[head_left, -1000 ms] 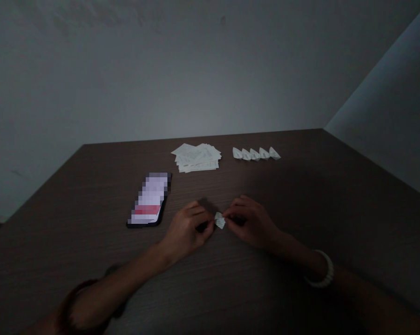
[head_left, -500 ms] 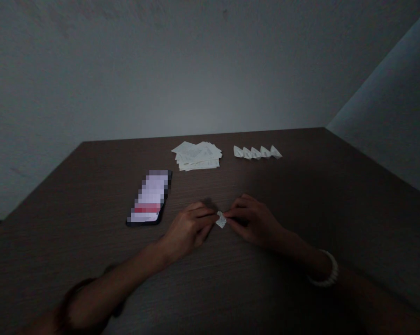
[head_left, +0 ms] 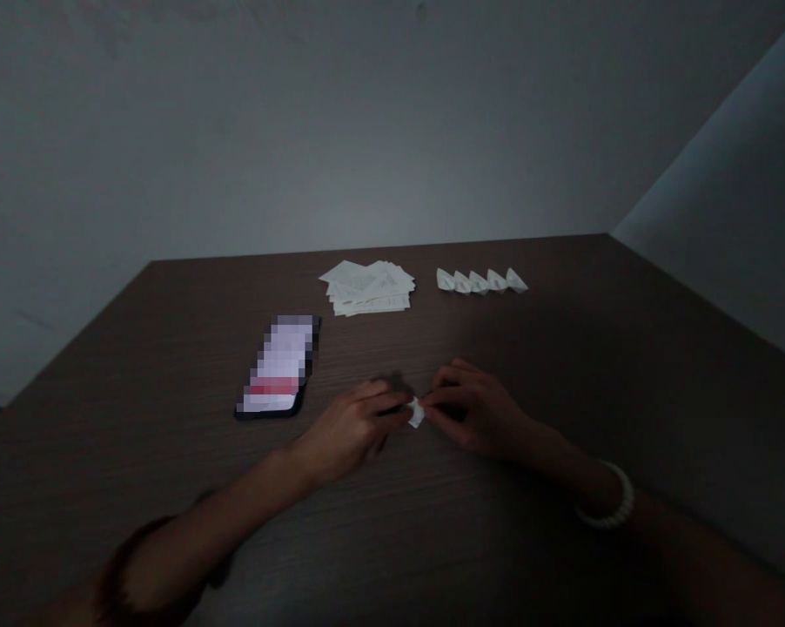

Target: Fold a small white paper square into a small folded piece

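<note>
A small folded piece of paper (head_left: 417, 414) sits between my two hands, just above or on the tabletop; which of the two I cannot tell. My left hand (head_left: 359, 425) pinches its left side, fingertips covering part of it. From the right, my right hand (head_left: 474, 409) grips the other edge between thumb and fingers. Farther back stand several folded paper boats (head_left: 479, 282) in a row, made of printed white paper. To their left lies a loose stack of printed paper sheets (head_left: 370, 292).
A phone (head_left: 278, 366) with a lit, blurred screen lies left of my hands on the dark wooden table (head_left: 190, 348). Behind the table rises a grey wall (head_left: 340, 131), with another wall along the right side. The light is dim.
My left hand has shifted slightly right, and its fingers now cover more of the folded paper. My right hand stays nearly in place. The view has tilted very slightly.
</note>
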Tool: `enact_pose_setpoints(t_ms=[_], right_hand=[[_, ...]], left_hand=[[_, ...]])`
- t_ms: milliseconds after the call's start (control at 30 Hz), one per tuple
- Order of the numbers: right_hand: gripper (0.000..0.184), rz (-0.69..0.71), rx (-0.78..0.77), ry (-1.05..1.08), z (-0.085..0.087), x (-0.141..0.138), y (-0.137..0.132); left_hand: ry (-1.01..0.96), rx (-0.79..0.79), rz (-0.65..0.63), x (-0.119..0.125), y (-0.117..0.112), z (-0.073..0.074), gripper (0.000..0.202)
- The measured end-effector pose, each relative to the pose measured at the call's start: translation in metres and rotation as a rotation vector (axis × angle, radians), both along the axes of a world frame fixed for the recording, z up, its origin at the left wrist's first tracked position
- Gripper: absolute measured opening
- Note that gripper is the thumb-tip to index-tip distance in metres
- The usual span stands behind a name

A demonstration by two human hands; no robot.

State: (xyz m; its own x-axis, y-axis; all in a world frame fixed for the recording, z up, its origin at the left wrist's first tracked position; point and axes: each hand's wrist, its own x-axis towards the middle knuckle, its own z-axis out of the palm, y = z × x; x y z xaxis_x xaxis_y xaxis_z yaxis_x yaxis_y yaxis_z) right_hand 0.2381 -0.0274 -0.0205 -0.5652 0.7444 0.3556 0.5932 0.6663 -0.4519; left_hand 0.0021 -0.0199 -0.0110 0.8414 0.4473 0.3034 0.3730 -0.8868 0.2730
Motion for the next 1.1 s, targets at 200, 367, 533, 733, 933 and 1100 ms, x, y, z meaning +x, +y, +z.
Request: enact_pose_setpoints(t_ms=[200, 367, 533, 733, 933, 1100], right_hand=[[0.011, -0.037, 0.005, -0.017, 0.0001, -0.0021, -0.0009], [0.014, -0.032, 0.005, -0.020, -0.0002, -0.0029, -0.0002], [0.017, -0.033, 0.003, -0.013, -0.0007, -0.0040, -0.0005], [0.014, -0.064, -0.013, -0.007, 0.0003, -0.0043, -0.0017], [0.012, -0.050, -0.023, 0.035, -0.0015, -0.0054, -0.0005], [0.013, -0.060, -0.036, 0.019, -0.0008, -0.0061, -0.0005]], left_hand=[[-0.016, -0.050, -0.004, -0.0001, -0.0018, 0.0068, 0.026], [-0.046, -0.119, 0.016, -0.0002, -0.0034, 0.0093, 0.025], [-0.041, -0.119, 0.019, -0.0011, -0.0051, 0.0091, 0.026], [-0.070, -0.125, 0.056, -0.0003, -0.0040, 0.0073, 0.021], [-0.135, -0.140, 0.054, 0.0001, -0.0016, 0.0044, 0.017], [-0.150, -0.136, 0.069, 0.0008, 0.0001, 0.0023, 0.016]])
